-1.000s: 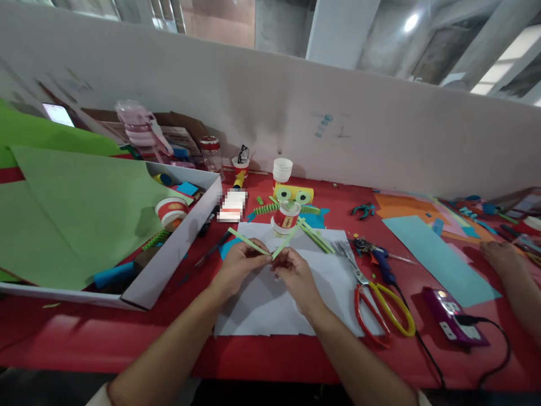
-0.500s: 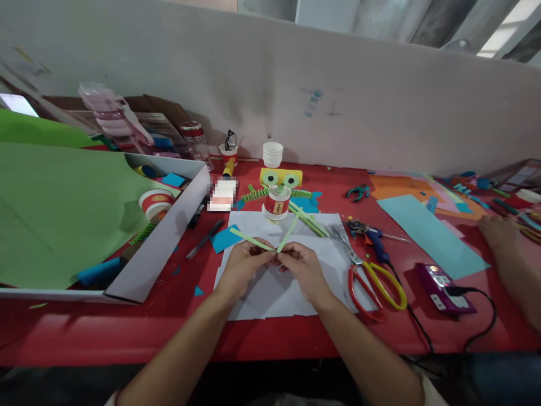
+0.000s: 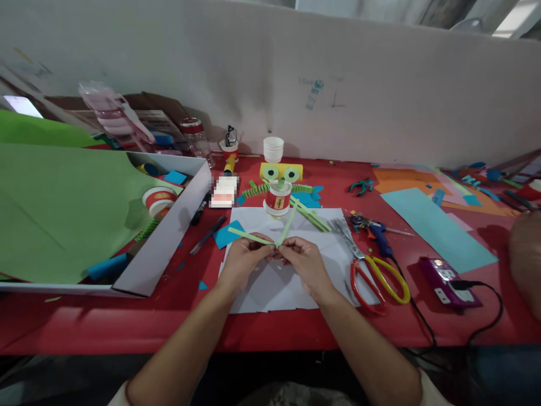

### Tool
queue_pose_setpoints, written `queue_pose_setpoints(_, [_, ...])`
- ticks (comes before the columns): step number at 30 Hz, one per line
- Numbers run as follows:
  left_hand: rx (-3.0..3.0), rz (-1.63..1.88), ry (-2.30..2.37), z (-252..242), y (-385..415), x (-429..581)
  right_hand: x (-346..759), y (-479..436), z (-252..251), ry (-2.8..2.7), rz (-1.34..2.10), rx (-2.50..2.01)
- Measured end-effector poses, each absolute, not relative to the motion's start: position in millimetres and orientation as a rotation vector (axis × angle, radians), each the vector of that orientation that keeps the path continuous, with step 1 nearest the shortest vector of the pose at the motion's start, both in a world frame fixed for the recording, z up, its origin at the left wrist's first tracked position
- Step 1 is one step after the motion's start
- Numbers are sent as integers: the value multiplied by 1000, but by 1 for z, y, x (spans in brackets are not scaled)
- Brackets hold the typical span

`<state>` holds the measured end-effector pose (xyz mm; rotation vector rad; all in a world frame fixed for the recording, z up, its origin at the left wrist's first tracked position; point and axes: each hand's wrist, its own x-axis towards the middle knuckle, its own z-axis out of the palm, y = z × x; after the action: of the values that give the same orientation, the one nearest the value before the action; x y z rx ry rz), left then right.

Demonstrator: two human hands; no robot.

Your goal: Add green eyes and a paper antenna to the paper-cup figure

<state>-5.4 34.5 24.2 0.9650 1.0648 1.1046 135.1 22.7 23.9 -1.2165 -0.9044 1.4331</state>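
Note:
Two light green paper strips (image 3: 288, 224) meet at a corner between my fingertips, one end pointing up and one to the left. My left hand (image 3: 245, 258) pinches them from the left, and my right hand (image 3: 303, 260) pinches the same corner; the fingers hide the join. Both hands are over white paper sheets (image 3: 270, 293). Just beyond stands a red and white paper cup (image 3: 278, 198) with folded green paper arms and a yellow roll (image 3: 282, 172) with round eyes behind it. More green strips (image 3: 313, 217) lie right of the cup.
Large scissors (image 3: 372, 273) lie to the right, near a blue glue gun (image 3: 380, 237) and a purple power socket (image 3: 450, 285) with a cable. A white box (image 3: 164, 254) stands left. A pen (image 3: 207, 235) and a blue paper piece (image 3: 228, 232) lie between. Another person's arm (image 3: 526, 259) is at the right edge.
My hands still pinch the strips at the corner, with the fingers slightly shifted. The view has tilted a little. The other person's hand at right has drawn back toward the edge.

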Motion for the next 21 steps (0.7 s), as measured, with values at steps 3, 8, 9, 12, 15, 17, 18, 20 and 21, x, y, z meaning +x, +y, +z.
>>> queue_pose_setpoints(3, [977,1108,1055,24,35,-5,135,23,24,-913,1415,-1237])
queue_pose_setpoints(8, [963,1095,1023,25,35,-7,136,23,26,-853,1444,-1220])
queue_pose_setpoints(9, [953,1086,1019,25,36,-7,137,24,27,-835,1456,-1211])
queue_pose_setpoints(12, [932,1067,1027,25,37,-10,138,24,31,-820,1499,-1184])
queue_pose_setpoints(15, [890,1041,1010,28,38,-11,140,23,33,-821,1549,-1158])
queue_pose_setpoints(17, [842,1023,991,29,37,-12,140,22,35,-829,1579,-1140])
queue_pose_setpoints(18, [823,1018,987,30,37,-12,141,22,35,-840,1590,-1132])
queue_pose_setpoints(20, [810,1007,993,30,37,-13,140,22,35,-870,1611,-1129])
queue_pose_setpoints(21, [811,1007,998,29,37,-13,140,22,35,-882,1621,-1131])
